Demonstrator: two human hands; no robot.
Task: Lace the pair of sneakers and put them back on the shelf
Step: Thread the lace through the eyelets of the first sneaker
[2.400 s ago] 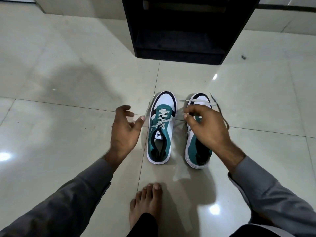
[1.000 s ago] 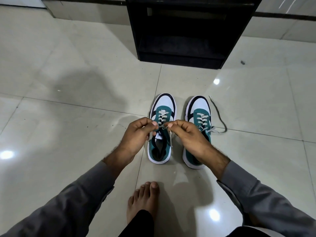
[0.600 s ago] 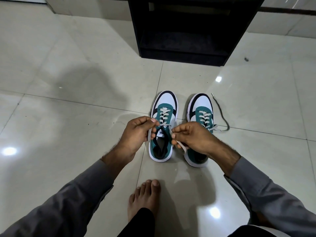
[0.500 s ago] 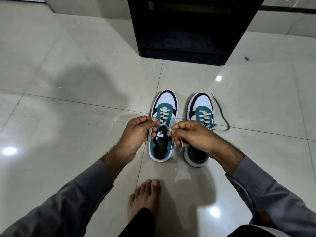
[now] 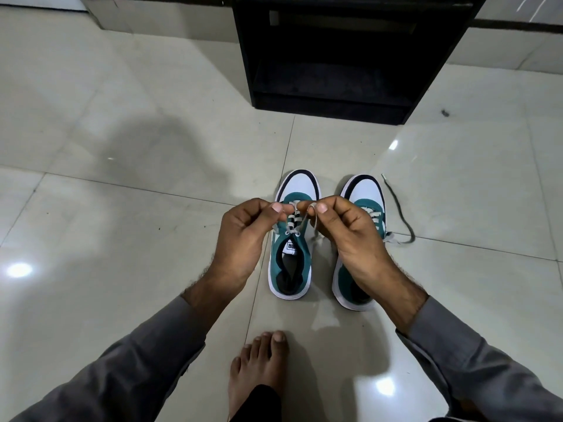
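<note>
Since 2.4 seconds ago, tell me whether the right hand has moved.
Yes. The right hand has shifted left, off the right sneaker, and now pinches a lace end above the left sneaker.

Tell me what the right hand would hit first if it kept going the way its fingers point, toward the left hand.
Probably the left hand. The right hand pinches a lace above the left sneaker, fingertips nearly touching the other hand's; only lace lies between. Depth is uncertain.

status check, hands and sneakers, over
Left hand and right hand each pinch a lace end over the left sneaker. Right sneaker has its lace trailing on the floor. Shelf unobstructed.
</note>
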